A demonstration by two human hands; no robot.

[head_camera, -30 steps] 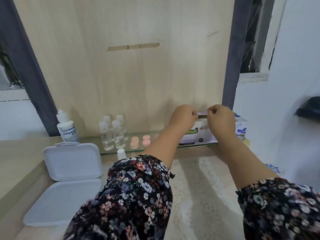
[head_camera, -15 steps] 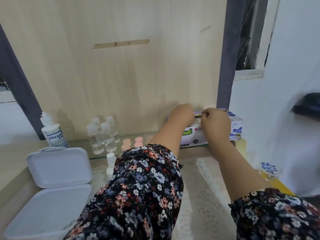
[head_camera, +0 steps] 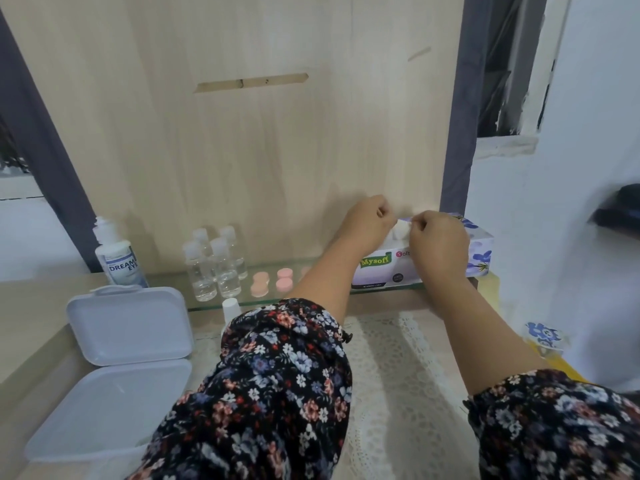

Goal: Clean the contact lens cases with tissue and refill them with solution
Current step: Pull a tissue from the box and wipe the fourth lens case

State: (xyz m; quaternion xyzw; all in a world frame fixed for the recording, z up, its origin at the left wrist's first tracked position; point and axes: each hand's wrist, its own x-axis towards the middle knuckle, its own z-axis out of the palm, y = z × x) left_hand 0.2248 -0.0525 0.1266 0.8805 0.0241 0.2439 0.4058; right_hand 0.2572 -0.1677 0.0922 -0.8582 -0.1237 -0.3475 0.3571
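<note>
A: Backdrop was a pale wood-grain panel (head_camera: 242, 150), smooth and flat. Below it lay your white plastic box (head_camera: 114, 368), hinged open, rounded corners, matte, with a lace mat (head_camera: 398, 375) alongside.

B: And the tissue box (head_camera: 388, 268)?

A: Glossy rectangular card, floral print, sitting on the glass shelf (head_camera: 277, 299) against the panel. Your left hand (head_camera: 367, 223) and right hand (head_camera: 438, 237) were both over its top, fingers curled, each pinching the white tissue (head_camera: 401, 232) that stood bunched between them.

B: Bottles?

A: One white solution bottle (head_camera: 119, 258) at the far left of the shelf. Four small clear bottles (head_camera: 214, 265) with white caps, clustered, well left of your hands. One more white cap (head_camera: 231, 308) showed in front of the shelf edge.

B: The cases?

A: Pink lens cases (head_camera: 273, 282), round-lobed and matte, lay flat on the glass just left of your left forearm. I counted two plainly; a third was half hidden by the arm.
</note>
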